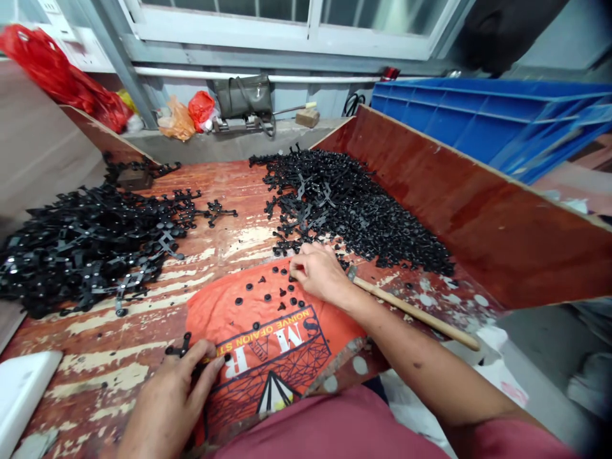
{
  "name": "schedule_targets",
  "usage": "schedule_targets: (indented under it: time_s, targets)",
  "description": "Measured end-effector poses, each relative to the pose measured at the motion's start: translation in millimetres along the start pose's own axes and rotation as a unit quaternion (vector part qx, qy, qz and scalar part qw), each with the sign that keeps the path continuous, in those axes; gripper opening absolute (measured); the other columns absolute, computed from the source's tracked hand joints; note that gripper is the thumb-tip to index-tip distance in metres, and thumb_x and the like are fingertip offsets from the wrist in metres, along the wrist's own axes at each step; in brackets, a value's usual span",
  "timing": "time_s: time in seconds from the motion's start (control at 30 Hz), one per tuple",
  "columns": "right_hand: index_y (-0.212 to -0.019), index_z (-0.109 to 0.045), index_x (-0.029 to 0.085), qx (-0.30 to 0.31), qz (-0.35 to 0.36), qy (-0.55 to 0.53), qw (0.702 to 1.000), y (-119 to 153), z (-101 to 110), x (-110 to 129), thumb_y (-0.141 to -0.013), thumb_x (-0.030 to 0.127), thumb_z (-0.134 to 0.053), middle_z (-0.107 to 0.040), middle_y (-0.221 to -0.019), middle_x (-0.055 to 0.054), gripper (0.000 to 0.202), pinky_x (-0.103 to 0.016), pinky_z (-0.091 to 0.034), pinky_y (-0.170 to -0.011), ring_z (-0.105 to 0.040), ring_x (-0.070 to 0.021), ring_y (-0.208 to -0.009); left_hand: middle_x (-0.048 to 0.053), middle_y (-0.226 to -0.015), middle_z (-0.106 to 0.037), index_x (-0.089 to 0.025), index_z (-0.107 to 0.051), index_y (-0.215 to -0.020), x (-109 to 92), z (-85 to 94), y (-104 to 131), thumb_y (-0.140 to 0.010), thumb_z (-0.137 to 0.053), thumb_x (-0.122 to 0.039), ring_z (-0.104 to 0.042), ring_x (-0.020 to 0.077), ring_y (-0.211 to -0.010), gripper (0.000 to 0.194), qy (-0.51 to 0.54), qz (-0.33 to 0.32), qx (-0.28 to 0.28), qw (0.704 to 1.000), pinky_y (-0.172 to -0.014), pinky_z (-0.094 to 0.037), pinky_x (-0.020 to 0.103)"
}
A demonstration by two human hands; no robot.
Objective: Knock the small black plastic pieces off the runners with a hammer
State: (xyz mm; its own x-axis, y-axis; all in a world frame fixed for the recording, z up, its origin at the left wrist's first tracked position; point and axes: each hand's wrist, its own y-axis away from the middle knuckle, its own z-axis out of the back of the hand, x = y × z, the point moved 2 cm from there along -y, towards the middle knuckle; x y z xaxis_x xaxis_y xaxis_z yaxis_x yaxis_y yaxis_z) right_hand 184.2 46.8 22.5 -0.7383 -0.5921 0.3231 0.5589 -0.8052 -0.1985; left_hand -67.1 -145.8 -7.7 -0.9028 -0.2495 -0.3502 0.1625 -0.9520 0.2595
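My left hand (174, 395) is at the lower left edge of an orange printed cloth (215, 312), its fingers closed round a black branched part (180, 347). My right hand (313, 271) rests at the cloth's far edge with its fingers pinched together; what they hold, if anything, is hidden. Small round black pieces (239, 301) and a few three-armed ones (282, 306) lie scattered on the cloth between my hands. Just beyond my right hand is a large heap of black parts (344, 197). Another heap of linked black parts (81, 242) lies at the left.
A wooden-handled tool (415, 310) lies right of the cloth. Wooden boards (478, 217) wall the worktable (119, 344). Behind the right board stands a blue crate (454, 121). A white object (29, 395) is at the near left; plastic bags (201, 108) sit at the back.
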Motion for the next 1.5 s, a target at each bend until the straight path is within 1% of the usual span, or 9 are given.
schedule_targets:
  time_s: [0.13,0.27,0.43,0.53,0.67,0.8,1.0,1.27,1.5]
  targets:
    - [-0.086,-0.072,0.024,0.019,0.079,-0.008,0.997,20.0,8.8,16.9,-0.091,0.026,-0.065,-0.062,-0.086,-0.002,0.009,-0.035,-0.028,-0.084,-0.048,-0.0203,-0.089,0.003,-0.074,-0.068,-0.029,-0.067,-0.094,2.0,-1.4,-0.5,-0.091,-0.039,-0.052,-0.067,0.0217,-0.072,0.036,0.01,-0.007,-0.006,1.0,-0.066,-0.048,0.027]
    - [-0.08,-0.071,0.022,0.037,0.149,0.022,0.988,39.2,-2.8,40.3,-0.091,0.027,-0.065,-0.06,-0.081,-0.002,0.014,-0.036,-0.024,-0.074,-0.044,-0.0206,-0.084,0.001,-0.075,-0.07,-0.029,-0.067,-0.095,4.5,-2.8,-1.6,-0.091,-0.042,-0.051,-0.067,0.0207,-0.074,0.033,0.013,-0.024,-0.013,1.0,-0.066,-0.048,0.026]
    - [-0.076,-0.072,0.022,0.022,0.12,-0.027,0.992,47.8,-16.0,44.7,-0.092,0.025,-0.064,-0.06,-0.078,-0.002,0.018,-0.037,-0.024,-0.076,-0.044,-0.0197,-0.083,0.001,-0.076,-0.071,-0.029,-0.067,-0.092,0.8,-0.2,-0.8,-0.09,-0.043,-0.05,-0.067,0.0205,-0.071,0.032,0.018,-0.015,-0.023,0.999,-0.065,-0.048,0.026]
    - [-0.083,-0.075,0.024,0.019,0.083,-0.076,0.994,43.5,-7.9,33.7,-0.092,0.025,-0.066,-0.062,-0.078,0.0,0.013,-0.035,-0.025,-0.077,-0.046,-0.0188,-0.083,0.001,-0.073,-0.069,-0.028,-0.066,-0.09,-2.7,2.1,-0.5,-0.089,-0.044,-0.05,-0.066,0.0211,-0.071,0.031,0.022,-0.001,-0.014,1.0,-0.066,-0.048,0.027]
    - [-0.084,-0.075,0.023,0.018,0.073,-0.055,0.996,33.7,8.1,25.6,-0.091,0.025,-0.066,-0.062,-0.08,-0.001,0.011,-0.034,-0.027,-0.079,-0.047,-0.0197,-0.085,0.001,-0.072,-0.068,-0.029,-0.066,-0.089,-4.2,2.8,-0.6,-0.089,-0.045,-0.05,-0.065,0.0204,-0.07,0.03,0.028,-0.004,-0.013,1.0,-0.065,-0.047,0.027]
    - [-0.078,-0.073,0.022,0.068,0.12,-0.03,0.99,32.5,5.9,38.7,-0.088,0.032,-0.068,-0.062,-0.081,-0.003,0.015,-0.035,-0.026,-0.078,-0.046,-0.0212,-0.086,0.001,-0.074,-0.069,-0.028,-0.067,-0.089,-2.3,0.3,-0.4,-0.09,-0.045,-0.048,-0.065,0.0206,-0.071,0.029,0.033,-0.013,-0.025,0.999,-0.065,-0.046,0.027]
    - [-0.066,-0.064,0.018,0.099,0.123,-0.023,0.987,36.5,-13.4,57.4,-0.085,0.02,-0.065,-0.063,-0.077,-0.003,0.019,-0.035,-0.024,-0.072,-0.045,-0.0194,-0.08,0.002,-0.076,-0.07,-0.028,-0.066,-0.092,-3.2,0.8,-0.1,-0.091,-0.041,-0.048,-0.067,0.0217,-0.073,0.032,0.037,-0.006,-0.004,0.999,-0.066,-0.046,0.029]
    - [-0.085,-0.07,0.021,0.044,0.062,0.003,0.997,13.6,4.2,24.4,-0.094,0.02,-0.059,-0.067,-0.088,-0.004,0.014,-0.036,-0.026,-0.078,-0.049,-0.0206,-0.086,0.002,-0.078,-0.072,-0.028,-0.066,-0.091,-4.7,3.1,-0.6,-0.089,-0.043,-0.049,-0.068,0.0223,-0.074,0.031,0.041,0.0,-0.009,0.999,-0.069,-0.047,0.029]
    - [-0.081,-0.072,0.022,0.057,0.115,0.032,0.991,9.8,-6.8,24.4,-0.088,0.023,-0.067,-0.067,-0.085,-0.004,0.009,-0.038,-0.026,-0.081,-0.049,-0.0231,-0.091,0.001,-0.075,-0.071,-0.029,-0.066,-0.089,-4.4,2.4,0.8,-0.088,-0.044,-0.049,-0.068,0.0219,-0.074,0.029,0.039,-0.001,-0.02,0.999,-0.068,-0.048,0.028]
